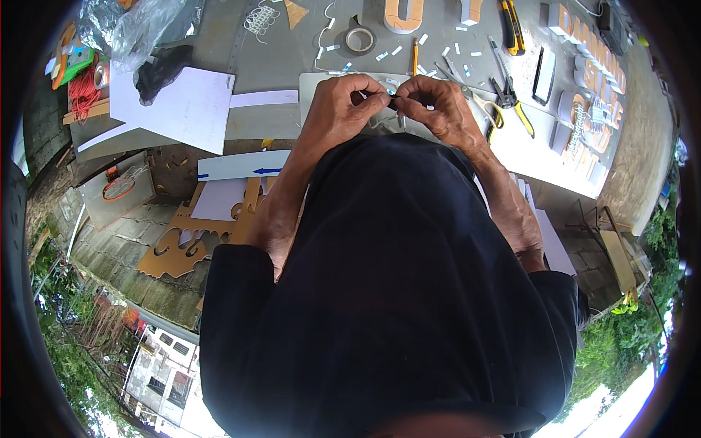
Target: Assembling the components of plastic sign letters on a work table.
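My left hand (342,108) and my right hand (440,109) meet over the near edge of the worktable, fingertips almost touching. Between them they pinch a small black piece (393,103), too small to tell its kind. Thin wire shows just under the fingers. Beyond my left hand lies a roll of black tape (359,39), with a white cable (320,45) running beside it. A pencil (415,57) points away past my right hand. Scissors with yellowish handles (488,111) and wire strippers (511,98) lie to the right of that hand.
Small white-and-blue strips (382,56) are scattered at the back. A yellow-black box cutter (513,28), a phone-like black rectangle (543,76) and block letters (584,44) lie right. White sheets (179,109), clear plastic (139,36) and red cord (85,95) lie left. Cut brown board (175,248) rests below.
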`<control>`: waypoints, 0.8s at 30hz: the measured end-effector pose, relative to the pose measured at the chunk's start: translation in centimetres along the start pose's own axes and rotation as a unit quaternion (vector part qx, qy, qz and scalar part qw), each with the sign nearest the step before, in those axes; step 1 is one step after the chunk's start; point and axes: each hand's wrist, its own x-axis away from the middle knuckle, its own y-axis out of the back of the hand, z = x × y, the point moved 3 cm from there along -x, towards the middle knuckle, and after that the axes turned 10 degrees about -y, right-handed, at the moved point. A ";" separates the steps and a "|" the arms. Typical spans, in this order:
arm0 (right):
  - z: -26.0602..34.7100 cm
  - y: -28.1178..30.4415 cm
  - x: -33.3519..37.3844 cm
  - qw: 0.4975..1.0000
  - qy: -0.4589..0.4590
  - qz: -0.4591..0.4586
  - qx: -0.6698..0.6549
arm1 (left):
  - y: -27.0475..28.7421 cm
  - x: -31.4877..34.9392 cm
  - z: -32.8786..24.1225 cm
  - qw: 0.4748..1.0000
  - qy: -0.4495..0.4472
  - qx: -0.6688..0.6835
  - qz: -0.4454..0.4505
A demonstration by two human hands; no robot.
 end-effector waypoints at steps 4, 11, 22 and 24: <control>0.0 0.2 0.0 1.000 0.022 0.014 0.009 | 0.0 -0.2 0.5 0.998 -0.027 0.052 0.009; 0.7 1.3 0.0 0.995 0.052 0.053 0.059 | 0.0 -0.7 0.0 0.998 0.000 0.039 0.056; 0.6 1.3 0.0 0.995 0.058 0.069 0.033 | 0.0 -0.5 -0.5 0.998 -0.007 0.061 0.031; 0.5 1.2 -0.1 0.996 0.053 0.071 0.026 | -0.1 -0.5 -0.7 0.998 -0.013 0.047 0.027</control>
